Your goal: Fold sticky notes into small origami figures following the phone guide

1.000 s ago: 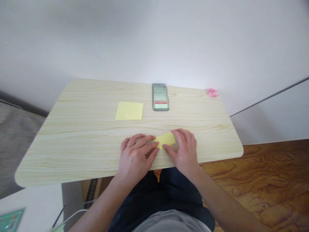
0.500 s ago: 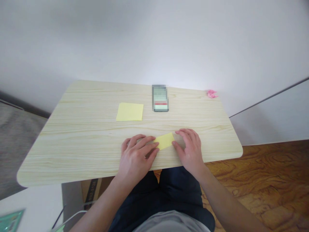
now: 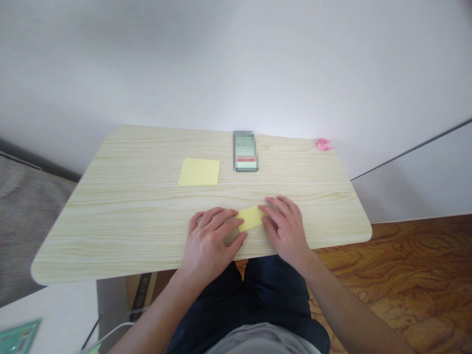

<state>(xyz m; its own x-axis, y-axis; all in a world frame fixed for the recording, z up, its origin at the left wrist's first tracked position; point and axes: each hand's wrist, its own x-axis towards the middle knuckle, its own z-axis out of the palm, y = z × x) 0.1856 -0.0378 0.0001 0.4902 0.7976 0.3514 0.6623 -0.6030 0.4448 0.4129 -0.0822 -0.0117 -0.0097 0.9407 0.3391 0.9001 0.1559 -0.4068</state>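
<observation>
A folded strip of yellow paper (image 3: 250,218) lies slightly tilted on the table near its front edge. My left hand (image 3: 210,241) rests at its left end: the fingers are stretched out with their tips on the paper, and the thumb lies apart from it on the table side. At the right end, my right hand (image 3: 286,227) has its index fingertip on the upper corner and its thumb by the lower corner, holding that end; its other fingers are loosely bent. Farther back sits a flat yellow stack of square paper (image 3: 199,172), touched by neither hand.
A phone (image 3: 245,151) with a blurred screen lies at the back middle of the wood-grain table (image 3: 110,211). Crumpled or folded pink paper (image 3: 324,144) is at the back right corner. A white wall (image 3: 236,64) stands behind. Below left are a cardboard box (image 3: 142,295) and a white cable (image 3: 110,333).
My right index finger has come down and left onto the right end of the yellow strip. My left thumb has moved off the strip's lower edge. The view has shifted slightly.
</observation>
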